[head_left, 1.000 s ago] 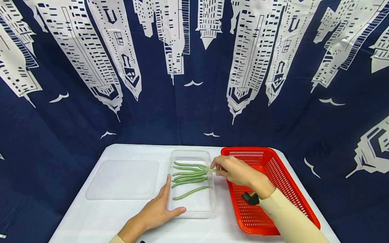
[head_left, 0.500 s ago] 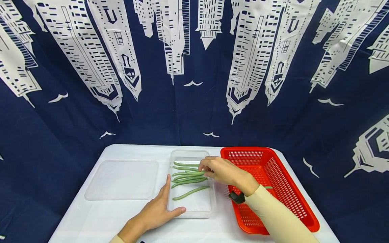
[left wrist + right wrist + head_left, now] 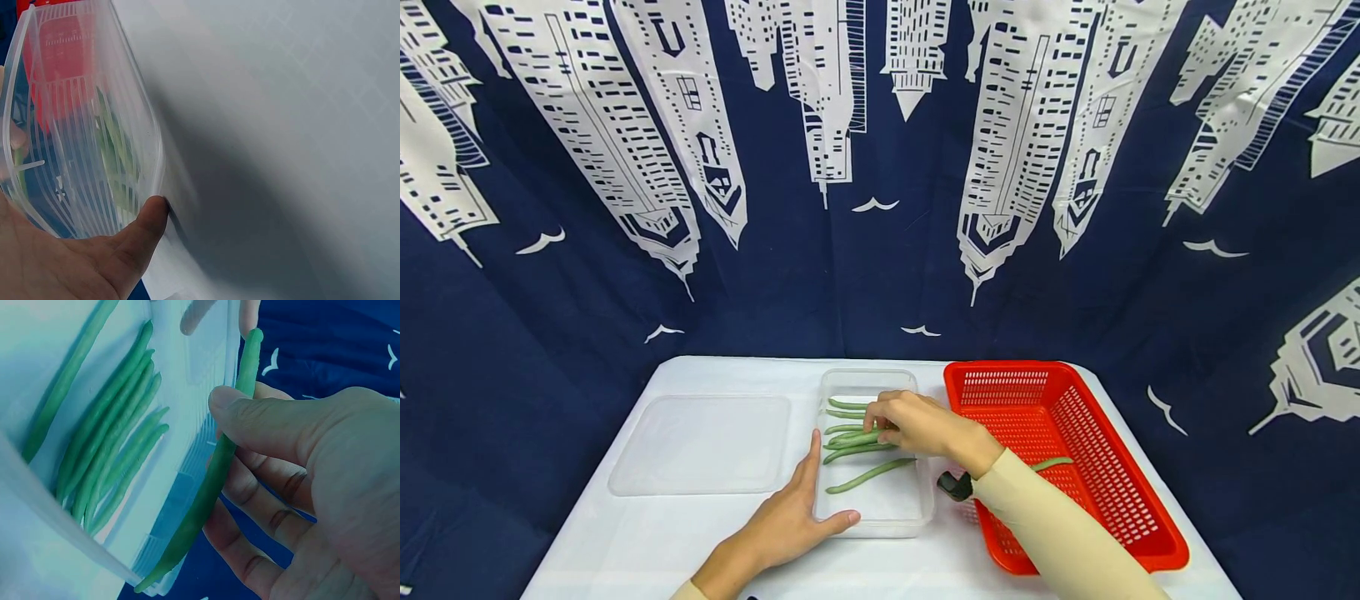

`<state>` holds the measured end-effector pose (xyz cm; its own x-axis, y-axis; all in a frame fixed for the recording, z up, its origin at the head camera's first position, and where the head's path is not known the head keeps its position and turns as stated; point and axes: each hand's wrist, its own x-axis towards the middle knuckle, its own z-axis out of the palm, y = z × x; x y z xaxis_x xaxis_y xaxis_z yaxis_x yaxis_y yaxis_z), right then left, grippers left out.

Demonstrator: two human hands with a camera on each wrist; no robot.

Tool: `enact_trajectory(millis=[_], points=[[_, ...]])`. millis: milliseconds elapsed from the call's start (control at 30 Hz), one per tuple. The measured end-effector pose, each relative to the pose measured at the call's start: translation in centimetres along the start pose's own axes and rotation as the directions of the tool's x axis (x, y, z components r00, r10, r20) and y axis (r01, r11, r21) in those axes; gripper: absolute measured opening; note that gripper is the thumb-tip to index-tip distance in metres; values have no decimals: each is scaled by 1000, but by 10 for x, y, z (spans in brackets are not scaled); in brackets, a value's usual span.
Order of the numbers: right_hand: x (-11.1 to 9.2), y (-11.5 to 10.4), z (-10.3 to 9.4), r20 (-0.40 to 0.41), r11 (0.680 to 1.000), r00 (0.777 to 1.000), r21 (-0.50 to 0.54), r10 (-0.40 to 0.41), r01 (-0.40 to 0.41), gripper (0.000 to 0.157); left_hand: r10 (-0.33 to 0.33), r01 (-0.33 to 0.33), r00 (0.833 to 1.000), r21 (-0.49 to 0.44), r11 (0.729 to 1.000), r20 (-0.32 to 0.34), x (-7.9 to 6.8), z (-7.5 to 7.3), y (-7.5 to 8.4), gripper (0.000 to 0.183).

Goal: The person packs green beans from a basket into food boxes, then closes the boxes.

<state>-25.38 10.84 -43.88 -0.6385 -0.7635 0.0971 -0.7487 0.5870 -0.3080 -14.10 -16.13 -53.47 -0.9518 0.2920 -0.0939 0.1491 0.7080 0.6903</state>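
Note:
A clear plastic container stands mid-table with several green beans lying side by side in it. One bean lies a little apart, nearer the front. My right hand is over the container, pinching another green bean between thumb and fingers; in the right wrist view it slants beside the container's wall. At the container's left front corner, my left hand rests with straight fingers along the side and thumb on the front. The thumb touches the rim in the left wrist view.
On the right sits a red perforated basket, with a green bean visible in it, partly hidden by the right sleeve. A flat translucent lid lies left of the container. Behind the table hangs a dark blue patterned cloth.
My right hand has moved left from the container's right edge to over its middle, bringing the green bean along. The left hand has stayed in place.

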Motion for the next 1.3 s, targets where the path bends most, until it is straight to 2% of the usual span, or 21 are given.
enact_trajectory(millis=[633, 733, 933, 1100, 1300], points=[[21, 0, 28, 55, 1000, 998, 5, 23, -23, 21, 5, -5, 1000, 13, 1000, -17, 0, 1, 3, 138], [20, 1, 30, 78, 999, 996, 6, 33, -34, 24, 9, -8, 1000, 13, 1000, -15, 0, 1, 3, 138], [15, 3, 32, 138, 997, 988, 37, 69, -74, 41, 13, -13, 1000, 10, 1000, -7, 0, 1, 3, 138], [11, 4, 30, 137, 994, 987, 55, 90, -98, 40, 8, -8, 1000, 12, 1000, -12, 0, 1, 3, 137], [1, 5, 25, 101, 995, 991, 51, 85, -90, 36, -2, 2, 1000, 10, 1000, -14, -1, 1, 4, 137]])
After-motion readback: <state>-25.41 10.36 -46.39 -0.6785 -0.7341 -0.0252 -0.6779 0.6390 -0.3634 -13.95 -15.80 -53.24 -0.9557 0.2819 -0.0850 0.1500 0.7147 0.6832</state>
